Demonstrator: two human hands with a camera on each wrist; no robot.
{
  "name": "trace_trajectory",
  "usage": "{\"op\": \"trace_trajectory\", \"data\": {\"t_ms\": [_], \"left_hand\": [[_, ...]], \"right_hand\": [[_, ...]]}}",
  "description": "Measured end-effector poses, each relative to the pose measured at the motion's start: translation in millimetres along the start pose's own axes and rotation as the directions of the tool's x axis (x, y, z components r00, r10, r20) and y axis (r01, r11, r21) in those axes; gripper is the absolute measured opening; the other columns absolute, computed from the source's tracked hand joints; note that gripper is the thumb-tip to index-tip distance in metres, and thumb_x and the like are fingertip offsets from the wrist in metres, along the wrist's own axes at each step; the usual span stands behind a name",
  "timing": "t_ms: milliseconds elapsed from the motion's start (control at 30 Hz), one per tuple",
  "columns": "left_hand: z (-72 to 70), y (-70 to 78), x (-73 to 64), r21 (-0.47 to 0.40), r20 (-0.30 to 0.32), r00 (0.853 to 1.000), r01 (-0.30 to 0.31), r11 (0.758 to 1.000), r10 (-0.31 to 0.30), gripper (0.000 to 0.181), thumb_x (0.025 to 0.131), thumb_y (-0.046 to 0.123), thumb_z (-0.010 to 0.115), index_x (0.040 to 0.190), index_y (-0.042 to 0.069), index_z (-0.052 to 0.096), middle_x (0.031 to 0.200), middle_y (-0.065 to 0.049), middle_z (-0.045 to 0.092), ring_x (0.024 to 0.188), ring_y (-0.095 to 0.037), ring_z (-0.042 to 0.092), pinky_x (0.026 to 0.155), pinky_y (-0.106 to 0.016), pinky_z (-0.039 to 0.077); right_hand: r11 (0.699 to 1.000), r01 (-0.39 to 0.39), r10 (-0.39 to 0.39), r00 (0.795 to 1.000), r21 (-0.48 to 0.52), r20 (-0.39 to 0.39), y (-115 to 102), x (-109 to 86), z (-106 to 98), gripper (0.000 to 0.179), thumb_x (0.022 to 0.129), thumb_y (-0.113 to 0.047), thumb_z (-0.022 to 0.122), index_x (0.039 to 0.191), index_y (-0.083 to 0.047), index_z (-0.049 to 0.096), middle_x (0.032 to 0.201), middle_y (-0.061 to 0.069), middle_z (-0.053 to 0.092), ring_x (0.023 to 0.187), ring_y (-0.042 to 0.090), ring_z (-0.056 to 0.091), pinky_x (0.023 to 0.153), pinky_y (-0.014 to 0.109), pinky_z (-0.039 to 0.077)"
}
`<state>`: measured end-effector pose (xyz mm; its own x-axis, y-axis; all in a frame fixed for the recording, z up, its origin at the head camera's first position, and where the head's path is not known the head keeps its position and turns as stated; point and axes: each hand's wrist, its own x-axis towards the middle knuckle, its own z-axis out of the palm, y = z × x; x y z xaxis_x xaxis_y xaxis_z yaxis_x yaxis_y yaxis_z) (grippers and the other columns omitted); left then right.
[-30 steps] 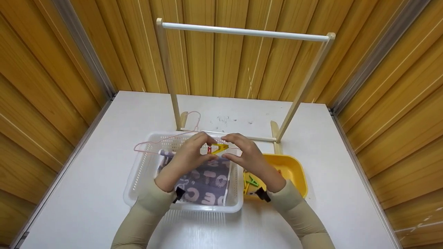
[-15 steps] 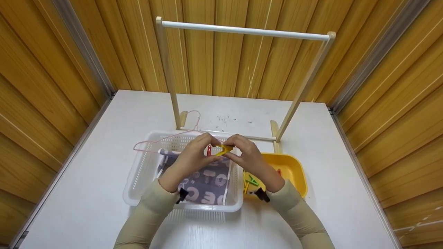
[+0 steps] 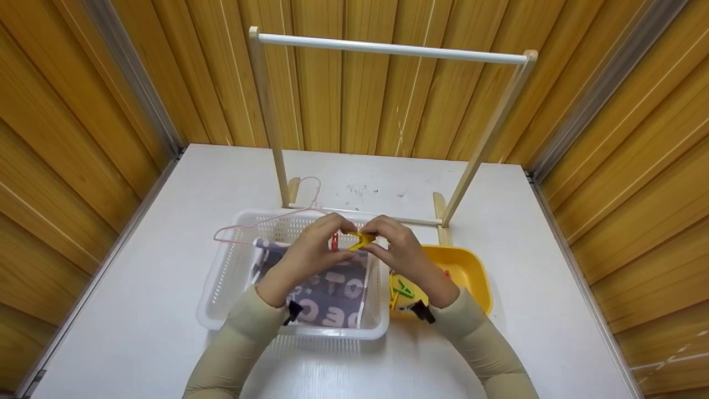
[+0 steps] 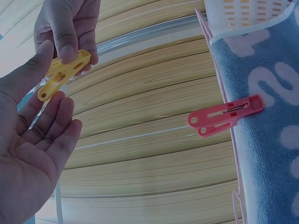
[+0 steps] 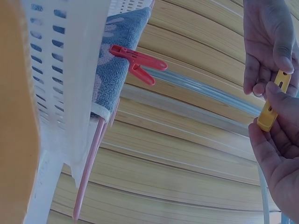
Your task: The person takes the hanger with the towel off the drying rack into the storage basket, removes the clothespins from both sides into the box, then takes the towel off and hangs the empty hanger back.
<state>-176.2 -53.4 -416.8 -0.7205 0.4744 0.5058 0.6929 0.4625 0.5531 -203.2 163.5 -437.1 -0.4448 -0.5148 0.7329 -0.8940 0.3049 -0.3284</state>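
Close over the basket, both hands meet at a yellow clothespin [image 3: 363, 240]. The right hand [image 3: 399, 244] pinches its jaw end between thumb and fingers. At the spread handle ends, the thumb and index finger of the left hand [image 3: 313, 244] hold it from the other side; its other fingers stay loose in the left wrist view. Beneath lies a grey-blue towel [image 3: 327, 302] with pale letters, folded over a pink wire hanger [image 3: 243, 227]. A red clothespin [image 4: 226, 114] clips the towel to the hanger's bar.
The white perforated basket [image 3: 207, 293] holds the towel. To its right, a yellow tray [image 3: 481, 282] contains a green clothespin [image 3: 404, 289] and several other clothespins, partly hidden by the right arm. Behind stands a wooden rack with a white top rod [image 3: 388, 49].
The right hand has moved in and taken hold of the yellow clothespin's jaw end. The clothespin has shifted slightly right, and the left hand has followed to its handles.
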Motion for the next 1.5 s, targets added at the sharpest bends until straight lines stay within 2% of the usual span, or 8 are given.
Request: {"op": "trace_trajectory", "data": {"t_ms": [233,600,800,933,1133,1267,1367,1500], "left_hand": [[-2.6,0.1,-0.1,0.0,0.035,0.997,0.067,0.998,-0.067,0.046,0.082,0.016,0.086,0.121,0.006,0.064,0.118,-0.01,0.07,0.112,-0.027,0.067,0.102,-0.042,0.056],[-10.7,-6.6,-4.9,0.082,0.083,0.986,0.136,0.987,-0.143,0.046,0.084,0.019,0.085,0.124,0.009,0.064,0.123,-0.008,0.069,0.119,-0.029,0.066,0.106,-0.047,0.053],[-16.1,-17.4,-10.2,0.122,0.092,0.99,0.099,0.988,-0.111,0.046,0.084,0.017,0.084,0.124,0.007,0.064,0.124,-0.011,0.069,0.118,-0.03,0.066,0.104,-0.047,0.054],[-17.6,-25.4,-12.6,0.141,0.112,0.987,0.1,0.985,-0.116,0.045,0.085,0.018,0.083,0.124,0.007,0.064,0.125,-0.012,0.069,0.118,-0.032,0.066,0.103,-0.049,0.054],[-16.7,-33.8,-12.0,0.156,0.156,0.97,0.162,0.974,-0.186,0.048,0.085,0.021,0.083,0.127,0.007,0.064,0.129,-0.013,0.069,0.123,-0.034,0.064,0.106,-0.052,0.052],[-16.9,-38.3,-11.0,0.159,0.169,0.962,0.19,0.969,-0.217,0.049,0.084,0.02,0.084,0.127,0.007,0.065,0.129,-0.013,0.069,0.124,-0.035,0.064,0.107,-0.053,0.051],[-17.6,-41.2,-10.7,0.161,0.178,0.956,0.207,0.965,-0.234,0.049,0.085,0.021,0.083,0.128,0.007,0.065,0.129,-0.014,0.069,0.124,-0.035,0.064,0.107,-0.053,0.051],[-17.2,-46.2,-10.3,0.176,0.187,0.95,0.218,0.96,-0.25,0.048,0.087,0.021,0.082,0.129,0.005,0.064,0.13,-0.015,0.068,0.123,-0.036,0.064,0.106,-0.053,0.052]], "right_hand": [[0.999,-0.03,0.03,0.999,0.026,0.01,6,-5.7,-7,0.027,0.079,0.004,0.081,0.103,0.001,0.067,0.096,0.013,0.07,0.084,0.024,0.069,0.076,0.031,0.063],[0.978,-0.209,0.209,0.977,-0.003,0.045,21,-25.1,-29,0.028,0.08,0.006,0.08,0.106,0.003,0.069,0.1,0.014,0.071,0.088,0.026,0.069,0.083,0.027,0.062],[0.977,-0.202,0.205,0.978,-0.068,0.033,36,-41.3,-37,0.029,0.078,0.007,0.081,0.103,0.003,0.068,0.096,0.013,0.07,0.084,0.027,0.069,0.076,0.031,0.062],[0.962,-0.257,0.264,0.962,-0.087,0.072,44,-53.2,-39,0.026,0.08,0.004,0.081,0.103,0.002,0.068,0.096,0.013,0.071,0.085,0.028,0.07,0.077,0.035,0.063],[0.94,-0.315,0.332,0.934,-0.133,0.131,55,-68.3,-45,0.025,0.081,0.004,0.08,0.103,0.003,0.068,0.096,0.015,0.071,0.085,0.029,0.069,0.075,0.042,0.062],[0.904,-0.379,0.415,0.89,-0.198,0.191,61,-75.8,-51,0.023,0.085,0.001,0.078,0.105,0.002,0.068,0.099,0.016,0.071,0.088,0.031,0.067,0.078,0.046,0.06],[0.852,-0.46,0.514,0.825,-0.251,0.234,65,-79.8,-56,0.021,0.087,-0.002,0.077,0.107,0.001,0.068,0.103,0.016,0.07,0.093,0.032,0.067,0.084,0.049,0.058],[0.796,-0.503,0.599,0.733,-0.336,0.322,73,-81.2,-61,0.021,0.089,-0.004,0.076,0.108,0.001,0.068,0.105,0.017,0.07,0.097,0.034,0.068,0.089,0.051,0.057]]}}
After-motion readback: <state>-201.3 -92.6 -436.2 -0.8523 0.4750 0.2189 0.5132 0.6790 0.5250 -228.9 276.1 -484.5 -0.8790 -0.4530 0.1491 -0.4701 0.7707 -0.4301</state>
